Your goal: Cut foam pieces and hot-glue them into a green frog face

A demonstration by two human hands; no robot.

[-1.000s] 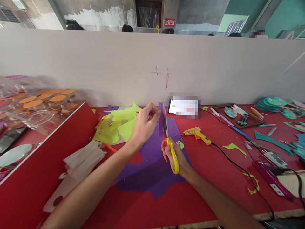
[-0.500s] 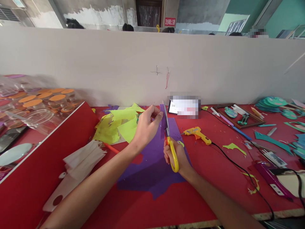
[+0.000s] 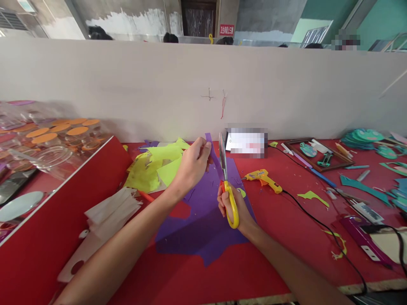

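My left hand (image 3: pixel 194 160) pinches a narrow purple strip (image 3: pixel 216 164) between thumb and fingers. The strip's top end sticks up past my fingertips, and its lower end runs down to the scissors. Yellow-handled scissors (image 3: pixel 233 207) are gripped in my right hand (image 3: pixel 239 206), blades pointing up and away from me, just right of the strip. Whether the blades touch the strip I cannot tell. Beneath both hands a large purple sheet (image 3: pixel 197 233) with cut, uneven edges lies on the red table (image 3: pixel 270 258). Small purple scraps are scattered on it.
Yellow-green sheets (image 3: pixel 146 173) lie left of my hands, near a red divider (image 3: pixel 85 190). Behind that stand clear containers with orange tops (image 3: pixel 44 139). On the right are a yellow glue gun (image 3: pixel 263 178) with its cord, a phone (image 3: pixel 248 143), and a wooden frame (image 3: pixel 337 165).
My left hand has shifted slightly left and down, tilting the strip away from the blades. The scissor blades now stand farther from my left fingers. My right hand has barely moved.
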